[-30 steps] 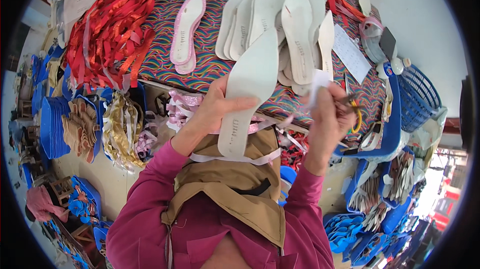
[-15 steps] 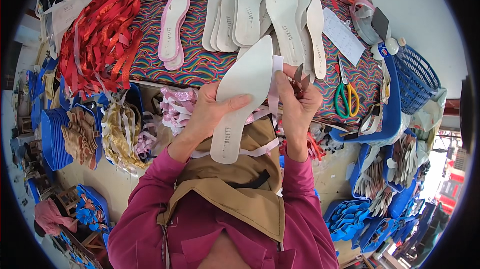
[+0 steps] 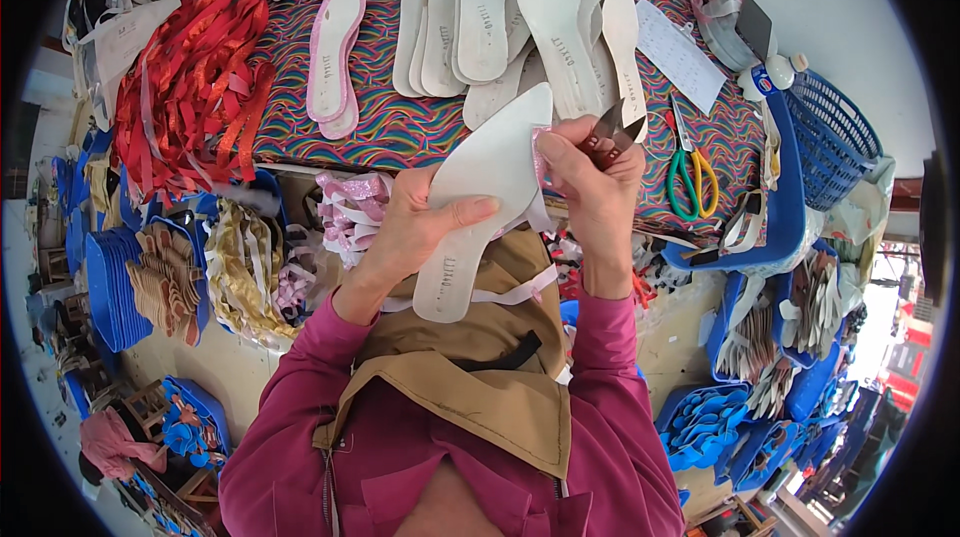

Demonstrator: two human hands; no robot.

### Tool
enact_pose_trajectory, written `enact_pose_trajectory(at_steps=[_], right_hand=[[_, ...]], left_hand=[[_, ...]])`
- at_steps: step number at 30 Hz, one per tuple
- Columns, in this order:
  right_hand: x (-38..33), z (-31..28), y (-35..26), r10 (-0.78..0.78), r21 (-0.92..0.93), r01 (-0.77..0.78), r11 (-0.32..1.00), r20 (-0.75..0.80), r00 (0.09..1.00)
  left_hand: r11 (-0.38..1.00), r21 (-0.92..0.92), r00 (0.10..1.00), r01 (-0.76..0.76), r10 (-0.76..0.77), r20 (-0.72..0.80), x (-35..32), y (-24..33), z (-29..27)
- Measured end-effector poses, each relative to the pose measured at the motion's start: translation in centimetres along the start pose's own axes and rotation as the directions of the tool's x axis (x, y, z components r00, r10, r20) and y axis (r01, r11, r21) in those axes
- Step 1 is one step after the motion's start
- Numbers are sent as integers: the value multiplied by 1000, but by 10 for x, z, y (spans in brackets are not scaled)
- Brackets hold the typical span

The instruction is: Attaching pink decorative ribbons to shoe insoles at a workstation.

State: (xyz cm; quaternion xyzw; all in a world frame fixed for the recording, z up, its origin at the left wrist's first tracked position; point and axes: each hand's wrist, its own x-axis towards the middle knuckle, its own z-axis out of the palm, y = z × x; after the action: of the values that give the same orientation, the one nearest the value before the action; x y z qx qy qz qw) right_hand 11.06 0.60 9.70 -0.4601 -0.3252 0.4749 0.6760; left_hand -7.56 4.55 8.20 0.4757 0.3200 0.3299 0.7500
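White insole (image 3: 490,162) in the left hand (image 3: 425,222), pointy toe up and leaning right, dark marks near the heel. Glittery pink strip (image 3: 540,153) right along its forefoot edge, paler tail hanging down. Dark little snips (image 3: 618,131) poke out of the right hand (image 3: 595,177), blades apart.

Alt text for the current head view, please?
A white insole sits in the left hand's grip; the right hand holds a glittery pink ribbon at its edge, plus dark pointed snips. More insoles and scissors lie on a patterned table.

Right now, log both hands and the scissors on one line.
left hand: grips white insole | right hand: pinches pink ribbon at insole edge, holds dark snips | scissors: on patterned tablecloth
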Motion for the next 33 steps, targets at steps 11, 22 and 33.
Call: enact_pose_trajectory(at_steps=[11,22,33], right_hand=[[-24,21,11,-84,-311,59,949,-67,994],[-51,30,47,-263,-502,202,841,-52,963],[-54,13,33,-94,-324,102,940,40,995]], left_hand=[[987,83,977,-140,151,-148,17,17,-4],[969,-238,995,-67,47,-91,22,14,10],[955,-261,988,-142,153,20,28,13,21]])
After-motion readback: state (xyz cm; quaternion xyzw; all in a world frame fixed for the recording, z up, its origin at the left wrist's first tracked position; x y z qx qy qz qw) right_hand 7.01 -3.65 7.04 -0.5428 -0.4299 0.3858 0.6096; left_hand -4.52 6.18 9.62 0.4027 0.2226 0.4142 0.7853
